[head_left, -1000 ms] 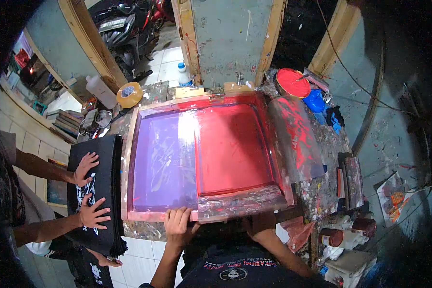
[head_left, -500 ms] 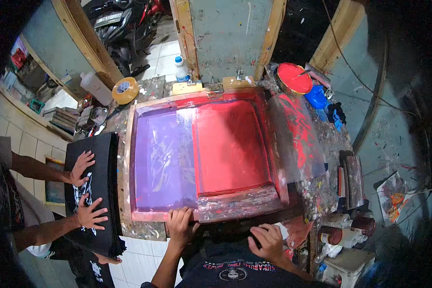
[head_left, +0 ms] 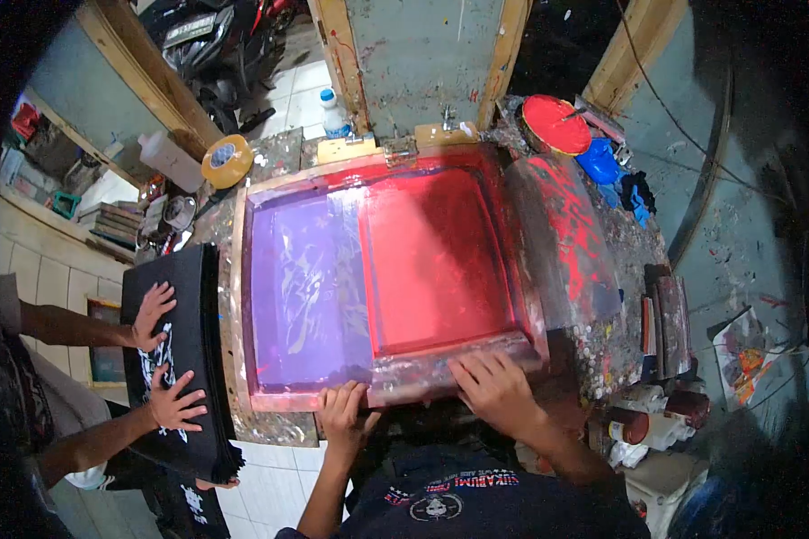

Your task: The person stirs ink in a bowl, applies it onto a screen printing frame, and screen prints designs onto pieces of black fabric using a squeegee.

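A screen printing frame [head_left: 235, 314] lies before me on the worktable, its mesh purple on the left and coated in wet red ink [head_left: 431, 269] on the right. My left hand [head_left: 342, 415] has its fingers curled over the frame's front edge, left of centre. Farther right, my right hand [head_left: 499, 388] bends its fingers over the front edge, across a paint-stained wooden bar [head_left: 409, 381] that looks like a squeegee. The thumb of this hand is hidden. Beneath the frame, the printing surface is out of sight.
At left, another person's hands [head_left: 173, 400] lie flat on a stack of black fabric [head_left: 202, 278] with white prints. A tub of red ink [head_left: 555, 126], blue cloth and a red-smeared clear sheet [head_left: 562, 242] sit at right. Behind stand tape [head_left: 227, 162] and a bottle [head_left: 334, 115].
My right hand has moved up and forward from in front of the frame onto its front edge. My left hand stays on the edge. The view has shifted slightly.
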Available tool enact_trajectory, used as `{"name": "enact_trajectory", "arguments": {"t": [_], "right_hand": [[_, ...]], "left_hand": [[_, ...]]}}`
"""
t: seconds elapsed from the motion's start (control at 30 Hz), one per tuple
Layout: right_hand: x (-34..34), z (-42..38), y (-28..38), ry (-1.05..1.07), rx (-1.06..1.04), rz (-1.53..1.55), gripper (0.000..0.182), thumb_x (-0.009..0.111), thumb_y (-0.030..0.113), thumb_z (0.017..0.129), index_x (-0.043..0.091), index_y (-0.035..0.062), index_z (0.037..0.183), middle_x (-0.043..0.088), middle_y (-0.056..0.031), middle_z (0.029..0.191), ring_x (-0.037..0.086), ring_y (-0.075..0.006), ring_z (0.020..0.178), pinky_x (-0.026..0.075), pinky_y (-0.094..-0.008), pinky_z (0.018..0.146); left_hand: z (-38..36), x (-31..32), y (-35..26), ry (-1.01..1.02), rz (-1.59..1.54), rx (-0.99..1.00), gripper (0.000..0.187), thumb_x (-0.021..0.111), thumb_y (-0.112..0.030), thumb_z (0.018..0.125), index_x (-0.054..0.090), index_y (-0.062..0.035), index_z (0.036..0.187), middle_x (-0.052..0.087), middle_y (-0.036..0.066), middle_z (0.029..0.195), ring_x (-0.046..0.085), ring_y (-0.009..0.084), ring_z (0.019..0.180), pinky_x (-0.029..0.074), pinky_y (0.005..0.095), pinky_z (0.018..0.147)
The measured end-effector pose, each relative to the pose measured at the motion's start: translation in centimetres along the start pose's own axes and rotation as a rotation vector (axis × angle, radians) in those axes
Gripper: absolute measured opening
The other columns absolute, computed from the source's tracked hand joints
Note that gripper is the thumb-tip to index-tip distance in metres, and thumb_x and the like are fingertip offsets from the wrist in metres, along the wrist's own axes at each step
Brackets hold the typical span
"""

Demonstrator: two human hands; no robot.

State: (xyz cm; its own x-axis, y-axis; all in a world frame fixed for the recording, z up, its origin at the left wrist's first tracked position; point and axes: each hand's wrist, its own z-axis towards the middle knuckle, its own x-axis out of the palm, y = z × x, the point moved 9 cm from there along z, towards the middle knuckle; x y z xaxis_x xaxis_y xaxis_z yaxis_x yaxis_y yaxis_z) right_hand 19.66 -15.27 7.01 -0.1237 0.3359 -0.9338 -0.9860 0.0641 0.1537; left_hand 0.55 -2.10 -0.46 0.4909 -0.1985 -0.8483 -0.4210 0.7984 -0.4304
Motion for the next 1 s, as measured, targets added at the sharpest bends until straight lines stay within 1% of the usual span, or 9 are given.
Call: {"name": "enact_trajectory", "arguments": {"t": [0.07,0.17,0.2,0.47,0.63,0.77,0.83,0.9,1.0], "right_hand": [[0.3,2.0,-1.2,0.042,0.027,0.001,0.039,0.073,0.013,0.071,0.065,0.0048,0.109,0.063,-0.0077,0.100,0.064,-0.0260,0.098,0.052,-0.0415,0.084],[1.2,4.9,-3.0,0.091,-0.025,-0.142,0.016,0.061,0.018,0.085,0.062,0.0101,0.099,0.060,-0.0047,0.089,0.064,-0.0229,0.087,0.053,-0.0374,0.071],[1.1,6.1,-3.7,0.131,-0.042,-0.095,0.015,0.062,0.017,0.084,0.062,0.0112,0.098,0.059,-0.0047,0.088,0.065,-0.0238,0.088,0.054,-0.0377,0.068],[0.5,4.7,-2.9,0.243,-0.026,0.075,0.044,0.079,0.015,0.065,0.061,0.0120,0.105,0.060,-0.0075,0.097,0.065,-0.0280,0.094,0.057,-0.0405,0.071],[1.5,5.4,-3.3,0.182,-0.014,0.048,0.033,0.074,0.014,0.071,0.061,0.0123,0.102,0.060,-0.0085,0.095,0.066,-0.0288,0.093,0.057,-0.0430,0.071],[2.4,11.6,-7.3,0.023,-0.018,-0.009,0.023,0.070,0.012,0.076,0.061,0.0112,0.097,0.060,-0.0113,0.093,0.067,-0.0321,0.090,0.057,-0.0463,0.070],[3.6,15.7,-10.3,0.014,0.011,-0.006,0.023,0.072,0.018,0.081,0.060,0.0091,0.099,0.061,-0.0136,0.093,0.068,-0.0360,0.089,0.056,-0.0503,0.072],[4.4,19.6,-13.3,0.000,0.027,0.041,0.033,0.075,0.032,0.085,0.060,0.0068,0.100,0.062,-0.0165,0.094,0.068,-0.0399,0.088,0.055,-0.0541,0.075],[4.8,24.0,-16.6,-0.102,-0.047,0.020,0.048,0.076,0.048,0.083,0.060,0.0057,0.101,0.064,-0.0181,0.097,0.067,-0.0425,0.091,0.053,-0.0564,0.078]], "left_hand": [[0.0,0.1,0.0,0.003,-0.002,-0.013,0.058,0.087,-0.030,0.067,0.067,-0.0077,0.116,0.067,0.011,0.117,0.061,0.0312,0.108,0.041,0.0482,0.100],[-0.2,0.3,0.2,0.019,0.024,-0.015,0.057,0.086,-0.032,0.069,0.067,-0.0073,0.117,0.067,0.011,0.118,0.062,0.0315,0.109,0.041,0.0489,0.100],[-0.3,0.4,0.1,0.015,0.001,-0.017,0.057,0.086,-0.032,0.069,0.067,-0.0072,0.118,0.067,0.011,0.118,0.062,0.0315,0.109,0.041,0.0492,0.100],[-0.4,0.3,0.3,-0.012,-0.017,0.023,0.056,0.084,-0.032,0.072,0.067,-0.0071,0.119,0.067,0.012,0.117,0.062,0.0310,0.108,0.041,0.0498,0.101],[-0.3,-0.2,-0.1,-0.051,-0.019,0.050,0.055,0.084,-0.032,0.073,0.067,-0.0073,0.119,0.068,0.011,0.115,0.062,0.0305,0.105,0.041,0.0484,0.100],[-0.4,0.2,0.1,-0.061,-0.021,0.056,0.054,0.085,-0.032,0.073,0.068,-0.0073,0.118,0.068,0.010,0.113,0.063,0.0298,0.104,0.041,0.0477,0.099],[-0.2,-0.2,-0.1,-0.068,-0.035,0.053,0.052,0.086,-0.032,0.073,0.068,-0.0073,0.116,0.068,0.010,0.112,0.063,0.0291,0.102,0.042,0.0471,0.098],[-0.2,-0.1,0.0,-0.059,-0.031,0.048,0.052,0.086,-0.032,0.073,0.068,-0.0070,0.116,0.068,0.010,0.113,0.063,0.0291,0.102,0.042,0.0471,0.098],[-0.4,0.1,0.3,-0.065,-0.025,0.052,0.055,0.086,-0.033,0.071,0.068,-0.0068,0.115,0.068,0.010,0.113,0.063,0.0298,0.102,0.042,0.0472,0.098]]}}
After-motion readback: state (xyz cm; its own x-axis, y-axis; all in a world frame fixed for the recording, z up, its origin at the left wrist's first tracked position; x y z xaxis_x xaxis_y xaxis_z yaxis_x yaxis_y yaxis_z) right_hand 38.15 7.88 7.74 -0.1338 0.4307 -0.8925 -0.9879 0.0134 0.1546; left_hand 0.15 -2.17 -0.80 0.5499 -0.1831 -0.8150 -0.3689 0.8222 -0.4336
